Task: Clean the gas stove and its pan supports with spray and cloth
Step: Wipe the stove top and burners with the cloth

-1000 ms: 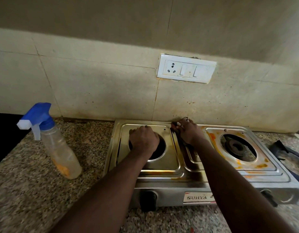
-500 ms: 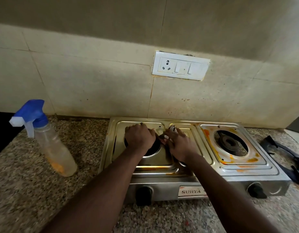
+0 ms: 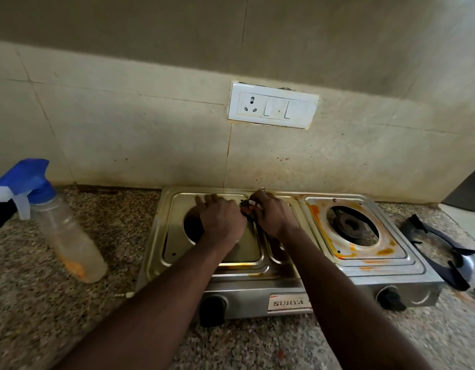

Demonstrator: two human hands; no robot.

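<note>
The steel two-burner gas stove [image 3: 351,276] stands on the counter against the wall. My left hand [image 3: 221,220] lies over the left burner opening, fingers spread on the tray and holding nothing. Touching it, my right hand [image 3: 269,213] is shut on a small dark cloth [image 3: 246,207] pressed on the ridge between the left tray and the middle strip. The right burner [image 3: 350,225] is bare, with orange stains around it. A black pan support [image 3: 444,244] lies on the counter right of the stove. A spray bottle [image 3: 62,231] with a blue trigger head stands to the left.
The speckled granite counter [image 3: 57,311] runs along a tiled wall with a white switch plate [image 3: 273,104] above the stove. Two black knobs [image 3: 213,305] sit on the stove's front. A dark appliance edge [image 3: 468,188] shows at far right.
My right hand with the cloth came from the stove's back middle toward the left tray and now touches my left hand. My left hand's fingers have spread out from a fist.
</note>
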